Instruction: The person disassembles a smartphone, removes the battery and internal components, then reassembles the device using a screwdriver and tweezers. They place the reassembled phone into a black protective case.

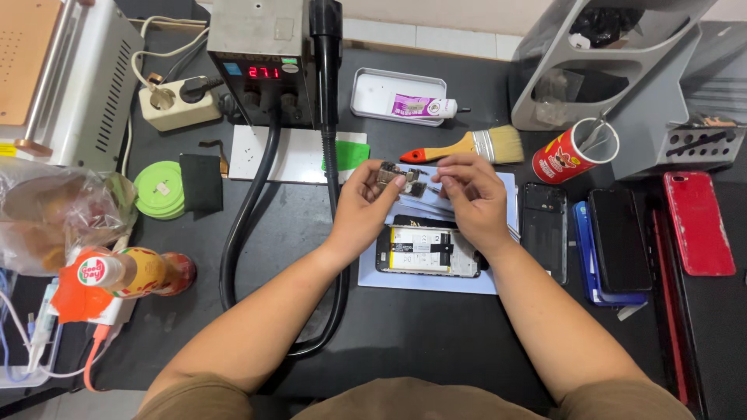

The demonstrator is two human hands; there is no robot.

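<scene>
My left hand [362,206] pinches a small metal phone part [391,175] between thumb and fingers, lifted above the mat. My right hand [475,198] is close beside it, fingertips meeting at the same part's right end. Below both hands an opened phone [426,250] lies face down on a pale blue mat [424,280], its battery and inner boards exposed. Part of the phone's right edge is hidden under my right hand.
A hot-air station [261,58] with a red display stands at the back, its black hose [241,225] looping left. A paintbrush [467,145], a red can [572,152], a metal tray [397,95], several phones [618,237] at right and a bottle [128,274] at left surround the mat.
</scene>
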